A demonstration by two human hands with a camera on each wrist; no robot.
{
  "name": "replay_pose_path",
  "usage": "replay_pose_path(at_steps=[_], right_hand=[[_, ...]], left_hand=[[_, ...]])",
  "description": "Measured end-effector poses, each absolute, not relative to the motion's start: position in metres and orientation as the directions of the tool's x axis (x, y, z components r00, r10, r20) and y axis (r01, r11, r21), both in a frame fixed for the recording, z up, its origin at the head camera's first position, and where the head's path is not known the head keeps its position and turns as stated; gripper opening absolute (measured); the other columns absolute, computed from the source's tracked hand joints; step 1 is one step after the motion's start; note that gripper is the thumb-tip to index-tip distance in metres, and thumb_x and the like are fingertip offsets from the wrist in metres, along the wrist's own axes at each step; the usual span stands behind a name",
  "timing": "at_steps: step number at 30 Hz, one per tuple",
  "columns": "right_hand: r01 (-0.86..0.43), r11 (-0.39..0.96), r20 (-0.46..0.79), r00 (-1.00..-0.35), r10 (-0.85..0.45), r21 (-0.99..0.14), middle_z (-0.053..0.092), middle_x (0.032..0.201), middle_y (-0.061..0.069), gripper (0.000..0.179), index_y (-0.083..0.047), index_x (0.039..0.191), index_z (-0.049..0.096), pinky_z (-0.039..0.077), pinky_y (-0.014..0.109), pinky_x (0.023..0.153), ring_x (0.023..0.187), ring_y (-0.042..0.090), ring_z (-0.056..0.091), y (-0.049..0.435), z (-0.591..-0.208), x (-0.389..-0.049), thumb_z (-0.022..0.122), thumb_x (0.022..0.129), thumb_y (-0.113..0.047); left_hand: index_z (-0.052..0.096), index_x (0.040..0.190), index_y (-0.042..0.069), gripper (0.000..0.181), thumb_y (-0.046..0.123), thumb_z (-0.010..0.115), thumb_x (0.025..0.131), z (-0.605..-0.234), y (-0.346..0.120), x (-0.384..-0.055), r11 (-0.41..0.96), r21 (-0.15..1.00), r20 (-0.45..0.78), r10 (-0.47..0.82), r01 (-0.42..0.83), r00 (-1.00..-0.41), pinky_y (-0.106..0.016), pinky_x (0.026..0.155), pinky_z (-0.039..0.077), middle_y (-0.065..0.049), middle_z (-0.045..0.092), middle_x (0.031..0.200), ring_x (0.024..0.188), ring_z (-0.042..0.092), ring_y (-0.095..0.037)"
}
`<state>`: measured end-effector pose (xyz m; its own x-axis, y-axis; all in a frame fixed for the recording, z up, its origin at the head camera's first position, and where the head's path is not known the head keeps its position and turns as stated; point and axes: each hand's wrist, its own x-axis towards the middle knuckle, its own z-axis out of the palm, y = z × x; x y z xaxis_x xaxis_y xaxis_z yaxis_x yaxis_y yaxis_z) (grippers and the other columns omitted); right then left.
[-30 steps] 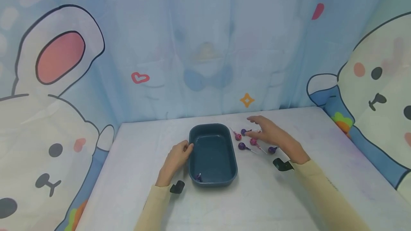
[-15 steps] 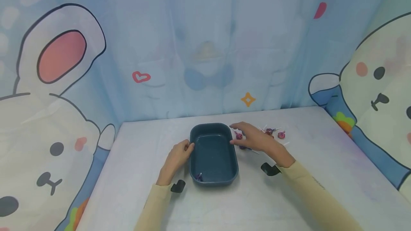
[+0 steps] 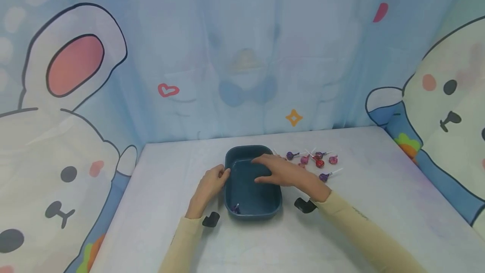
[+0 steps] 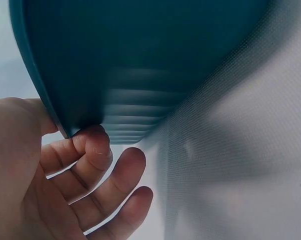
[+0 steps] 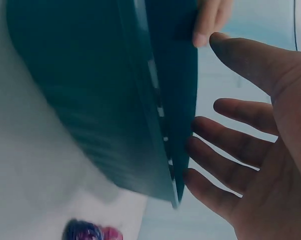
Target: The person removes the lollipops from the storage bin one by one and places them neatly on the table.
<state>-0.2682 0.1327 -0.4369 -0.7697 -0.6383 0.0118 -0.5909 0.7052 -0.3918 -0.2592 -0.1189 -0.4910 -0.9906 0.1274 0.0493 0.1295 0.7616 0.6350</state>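
Observation:
A dark teal rectangular bin (image 3: 250, 199) rests on the white table, with one purple-wrapped lollipop (image 3: 235, 209) inside its near left corner. On the bin's left side, my left hand (image 3: 208, 184) pinches the rim between thumb and index finger; its other fingers (image 4: 123, 175) hang just below in the left wrist view. Reaching across the bin's right rim, my right hand (image 3: 286, 174) hovers over the opening. Its fingers (image 5: 233, 142) are spread and hold nothing. Right of the bin lie several lollipops, among them a red one (image 3: 320, 163) and a purple one (image 3: 323, 177), some hidden behind the right hand.
A pale blue curtain (image 3: 182, 54) with cartoon rabbits hangs behind the table's back edge. The white tabletop (image 3: 170, 159) stretches out on both sides of the bin. Dark straps or mounts (image 3: 305, 205) sit at the wrists.
My right hand has swept left from above the lollipops to over the bin, uncovering several lollipops at the right. My left hand keeps its hold on the rim.

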Motion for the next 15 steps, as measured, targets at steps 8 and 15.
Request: replay_pose_path(at_steps=[8, 15], right_hand=[[-0.643, 0.685, -0.028, -0.722, -0.691, -0.343, 0.05, 0.133, 0.003, 0.061, -0.016, 0.132, 0.046, 0.037, 0.042, 0.101, 0.126, 0.021, 0.044, 0.113, -0.45, -0.264, 0.063, 0.082, -0.046], [-0.716, 0.633, -0.048, -0.651, -0.758, -0.293, 0.053, 0.128, 0.002, 0.057, -0.014, 0.131, 0.048, 0.04, 0.037, 0.099, 0.12, 0.017, 0.05, 0.1, -0.459, -0.258, 0.062, 0.084, -0.043]], left_hand=[[0.048, 0.076, 0.016, 0.03, 0.04, 0.045, 0.094, -0.489, -0.119, -0.258, 0.771, 0.621, 0.059, 0.134, 0.142, -0.989, -0.027, 0.05, 0.033, 0.003, 0.046, 0.062, 0.055, 0.043, -0.011], [0.048, 0.076, 0.016, 0.031, 0.04, 0.044, 0.094, -0.487, -0.12, -0.258, 0.772, 0.62, 0.055, 0.134, 0.139, -0.99, -0.027, 0.05, 0.033, 0.003, 0.046, 0.062, 0.055, 0.043, -0.011]])
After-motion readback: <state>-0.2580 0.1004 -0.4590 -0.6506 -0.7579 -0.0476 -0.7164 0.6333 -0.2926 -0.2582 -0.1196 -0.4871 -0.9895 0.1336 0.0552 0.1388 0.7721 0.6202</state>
